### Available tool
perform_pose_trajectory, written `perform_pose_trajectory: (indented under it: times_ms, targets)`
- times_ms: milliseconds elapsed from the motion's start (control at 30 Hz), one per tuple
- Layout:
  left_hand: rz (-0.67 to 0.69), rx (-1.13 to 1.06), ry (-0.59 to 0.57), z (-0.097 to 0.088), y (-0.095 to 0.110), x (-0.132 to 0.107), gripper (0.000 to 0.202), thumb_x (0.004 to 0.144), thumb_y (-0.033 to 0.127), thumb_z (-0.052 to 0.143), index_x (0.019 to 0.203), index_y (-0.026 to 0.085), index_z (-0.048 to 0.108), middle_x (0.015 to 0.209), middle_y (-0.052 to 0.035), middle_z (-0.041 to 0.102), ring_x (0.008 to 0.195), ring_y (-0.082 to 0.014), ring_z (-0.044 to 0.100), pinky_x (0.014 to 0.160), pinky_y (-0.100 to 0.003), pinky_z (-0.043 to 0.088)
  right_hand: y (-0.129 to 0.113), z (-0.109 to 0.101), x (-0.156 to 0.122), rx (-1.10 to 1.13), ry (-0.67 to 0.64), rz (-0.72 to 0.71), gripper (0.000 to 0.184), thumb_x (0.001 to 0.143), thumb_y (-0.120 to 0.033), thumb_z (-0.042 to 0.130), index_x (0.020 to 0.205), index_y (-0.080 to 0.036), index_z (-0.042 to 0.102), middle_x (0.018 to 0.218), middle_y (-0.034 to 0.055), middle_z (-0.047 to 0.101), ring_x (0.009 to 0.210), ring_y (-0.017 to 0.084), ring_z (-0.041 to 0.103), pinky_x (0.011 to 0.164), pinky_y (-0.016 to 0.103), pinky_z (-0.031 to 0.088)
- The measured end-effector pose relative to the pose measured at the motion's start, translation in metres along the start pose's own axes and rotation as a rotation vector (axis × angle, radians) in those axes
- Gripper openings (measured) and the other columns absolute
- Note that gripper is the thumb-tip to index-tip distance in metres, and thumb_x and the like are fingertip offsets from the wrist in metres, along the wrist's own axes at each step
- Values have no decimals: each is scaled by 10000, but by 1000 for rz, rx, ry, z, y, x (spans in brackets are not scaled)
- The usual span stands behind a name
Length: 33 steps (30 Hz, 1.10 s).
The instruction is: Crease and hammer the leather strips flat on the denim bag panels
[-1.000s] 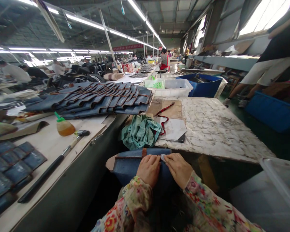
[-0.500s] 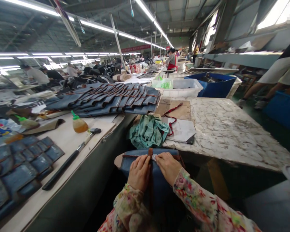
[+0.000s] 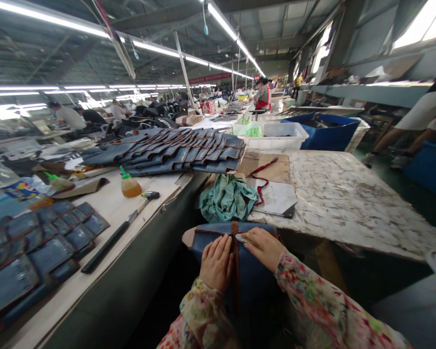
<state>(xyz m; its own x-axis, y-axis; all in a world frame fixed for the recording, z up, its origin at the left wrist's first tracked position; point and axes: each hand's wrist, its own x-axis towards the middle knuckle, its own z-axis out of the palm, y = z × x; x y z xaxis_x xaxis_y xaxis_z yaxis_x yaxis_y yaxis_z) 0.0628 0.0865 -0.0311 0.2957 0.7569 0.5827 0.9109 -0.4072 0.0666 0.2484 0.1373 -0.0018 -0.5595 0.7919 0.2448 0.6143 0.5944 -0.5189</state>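
Observation:
A blue leather-like piece (image 3: 254,264) with brown trim lies in front of me, a brown strap (image 3: 234,227) running down its middle. My left hand (image 3: 217,261) rests on it just left of the strap, fingers stretched out and pressing flat. My right hand (image 3: 264,248) pinches a small whitish piece (image 3: 240,237), its tip against the trim beside the strap; I cannot tell whether it is a cloth or a tool. The lower part of the blue piece is in shadow and partly hidden by my sleeves.
A crumpled green cloth (image 3: 227,198) sits just beyond, near a red cord (image 3: 263,169) on the worn table (image 3: 349,194). Left, a bench (image 3: 160,186) carries stacked blue pieces (image 3: 167,150), a hammer (image 3: 119,232) and a glue bottle (image 3: 131,185). A white bin (image 3: 276,141) stands behind.
The view has shifted slightly, so the scene sits further right. My right hand's fingertips with the whitish piece have moved a little away from the strap; my left hand stays flat.

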Motion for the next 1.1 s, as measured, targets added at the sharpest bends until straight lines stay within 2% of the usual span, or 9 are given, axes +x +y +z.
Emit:
perform_pose_trajectory:
  times_ms: [267,467,633,833,1000,1100]
  targets:
    - [-69,-10,-22,1,1,3,345,863,236,357,1172,165,494,1144,-68,558,1010,-197,491,858,-344,326,5,-9,16,62,-134,-42,266,836,-211,443,1046,-144,592,867,72,563,847,171,508,798,302,408]
    - [-101,-58,-41,4,-5,5,306,848,214,378,1116,177,521,1089,-67,571,993,-207,487,847,-361,321,-6,-11,19,-70,-183,-63,238,820,-201,482,1018,-154,605,916,70,547,879,177,490,815,296,393]
    - [-169,-58,-128,2,-10,20,233,843,225,394,1005,197,559,997,-61,580,908,-198,501,769,-337,368,-4,-8,21,-43,-173,-77,253,833,-206,460,1048,-162,588,909,62,560,879,167,497,826,294,394]
    - [-50,-133,-197,0,-9,30,224,830,186,405,999,197,553,1042,-50,574,934,-198,490,757,-337,386,3,-11,18,-23,-167,-59,264,846,-199,424,1056,-171,581,918,59,581,883,164,511,825,306,405]
    - [14,-141,-213,-2,-10,28,256,798,157,427,1019,184,553,1089,-57,575,964,-204,482,783,-346,387,-11,-10,18,-134,-157,-17,250,819,-148,454,1029,-154,590,936,64,579,896,168,509,834,292,402]
    - [16,-145,-230,-3,-12,27,276,786,162,430,1035,177,550,1117,-62,567,986,-212,472,796,-357,385,-20,-5,18,-232,-152,42,264,840,-167,423,1057,-163,572,956,69,574,891,182,509,808,302,416]
